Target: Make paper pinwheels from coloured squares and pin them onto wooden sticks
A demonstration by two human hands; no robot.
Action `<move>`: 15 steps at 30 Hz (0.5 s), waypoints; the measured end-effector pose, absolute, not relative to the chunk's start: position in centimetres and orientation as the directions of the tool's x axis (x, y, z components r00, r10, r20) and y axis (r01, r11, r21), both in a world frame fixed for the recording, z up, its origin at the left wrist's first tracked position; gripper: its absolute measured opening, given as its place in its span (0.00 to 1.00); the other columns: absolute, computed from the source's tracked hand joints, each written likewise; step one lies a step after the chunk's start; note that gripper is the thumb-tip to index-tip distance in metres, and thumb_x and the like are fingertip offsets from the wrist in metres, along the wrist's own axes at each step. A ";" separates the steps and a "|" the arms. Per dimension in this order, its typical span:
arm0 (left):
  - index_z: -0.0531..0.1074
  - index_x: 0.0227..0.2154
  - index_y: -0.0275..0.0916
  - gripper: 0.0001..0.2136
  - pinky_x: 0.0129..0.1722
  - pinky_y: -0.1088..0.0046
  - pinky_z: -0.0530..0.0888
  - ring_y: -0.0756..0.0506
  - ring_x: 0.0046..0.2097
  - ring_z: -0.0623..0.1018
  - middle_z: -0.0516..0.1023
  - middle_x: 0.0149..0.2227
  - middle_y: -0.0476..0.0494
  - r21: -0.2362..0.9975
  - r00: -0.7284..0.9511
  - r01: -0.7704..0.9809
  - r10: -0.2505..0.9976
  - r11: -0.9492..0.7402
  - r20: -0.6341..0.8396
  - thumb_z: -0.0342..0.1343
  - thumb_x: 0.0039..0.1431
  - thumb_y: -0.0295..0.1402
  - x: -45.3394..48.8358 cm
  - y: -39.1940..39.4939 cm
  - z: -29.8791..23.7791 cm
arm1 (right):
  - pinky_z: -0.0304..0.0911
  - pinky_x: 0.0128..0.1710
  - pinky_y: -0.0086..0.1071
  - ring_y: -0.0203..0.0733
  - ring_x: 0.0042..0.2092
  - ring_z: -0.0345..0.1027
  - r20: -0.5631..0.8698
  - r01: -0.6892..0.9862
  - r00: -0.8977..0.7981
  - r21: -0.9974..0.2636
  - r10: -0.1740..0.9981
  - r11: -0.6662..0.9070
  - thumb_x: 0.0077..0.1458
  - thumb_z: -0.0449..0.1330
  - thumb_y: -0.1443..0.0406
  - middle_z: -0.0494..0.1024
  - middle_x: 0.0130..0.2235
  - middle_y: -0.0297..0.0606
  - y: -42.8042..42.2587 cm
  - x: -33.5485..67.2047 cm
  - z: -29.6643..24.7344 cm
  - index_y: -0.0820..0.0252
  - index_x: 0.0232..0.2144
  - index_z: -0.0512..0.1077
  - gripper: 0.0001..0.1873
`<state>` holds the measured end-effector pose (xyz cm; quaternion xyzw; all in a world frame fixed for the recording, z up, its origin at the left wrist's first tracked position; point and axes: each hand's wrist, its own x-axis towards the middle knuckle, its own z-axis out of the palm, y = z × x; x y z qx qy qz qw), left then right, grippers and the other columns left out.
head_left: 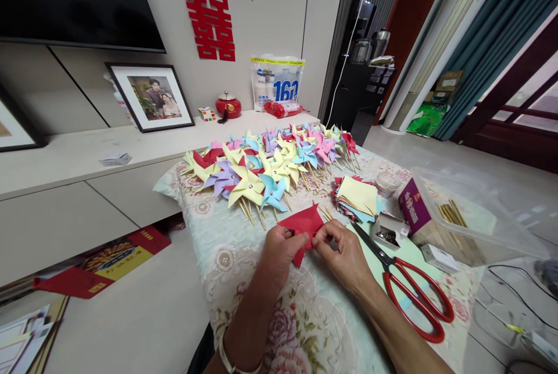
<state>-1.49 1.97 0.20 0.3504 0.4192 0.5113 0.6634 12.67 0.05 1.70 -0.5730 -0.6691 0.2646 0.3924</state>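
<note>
A piece of red pinwheel paper [303,220] is held between both hands just above the flowered tablecloth. My left hand [281,249] pinches it from the left, thumb on top near the centre. From the right, my right hand [342,249] has thumb and fingertips closed on the paper's edge; whether a small pin is also between them is hidden. Beyond the hands lie many finished paper pinwheels [248,187] on sticks, in yellow, blue, purple, pink and red. Red-handled scissors [407,281] rest beside my right forearm, blades pointing toward the hands.
A stack of coloured paper squares [360,197] lies right of the pinwheels. Near it are a small box of metal pins [387,234], a round clear container [387,181] and a clear plastic bin [475,211] with sticks. Behind runs a white cabinet [74,165].
</note>
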 end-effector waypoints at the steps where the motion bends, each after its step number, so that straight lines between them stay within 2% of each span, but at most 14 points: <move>1: 0.70 0.19 0.37 0.07 0.24 0.76 0.62 0.53 0.21 0.66 0.70 0.18 0.53 0.895 0.125 -0.379 0.971 0.235 -0.202 0.63 0.38 0.32 -1.5 2.0 0.3 | 0.57 0.34 0.34 0.42 0.33 0.66 0.224 0.560 -0.035 -0.803 0.974 0.204 0.50 0.56 0.67 0.72 0.28 0.35 0.1 12.7 1.7 0.57 0.21 0.68 0.08; 12: 0.66 0.14 0.39 0.09 0.17 0.77 0.57 0.55 0.16 0.60 0.65 0.13 0.56 0.911 0.069 -0.311 0.963 0.270 -0.262 0.62 0.37 0.33 -1.4 1.9 0.6 | 0.57 0.32 0.33 0.41 0.32 0.65 0.211 0.522 -0.032 -0.830 0.977 0.196 0.52 0.59 0.63 0.72 0.28 0.35 -0.2 12.6 1.9 0.58 0.21 0.72 0.10; 15: 0.70 0.17 0.38 0.07 0.18 0.77 0.61 0.54 0.17 0.63 0.69 0.15 0.54 0.911 0.063 -0.304 0.960 0.278 -0.272 0.62 0.38 0.33 -1.6 2.0 0.3 | 0.58 0.34 0.34 0.41 0.32 0.65 0.222 0.450 0.034 -0.874 0.974 0.184 0.53 0.62 0.59 0.72 0.29 0.35 0.0 13.2 2.1 0.58 0.23 0.73 0.10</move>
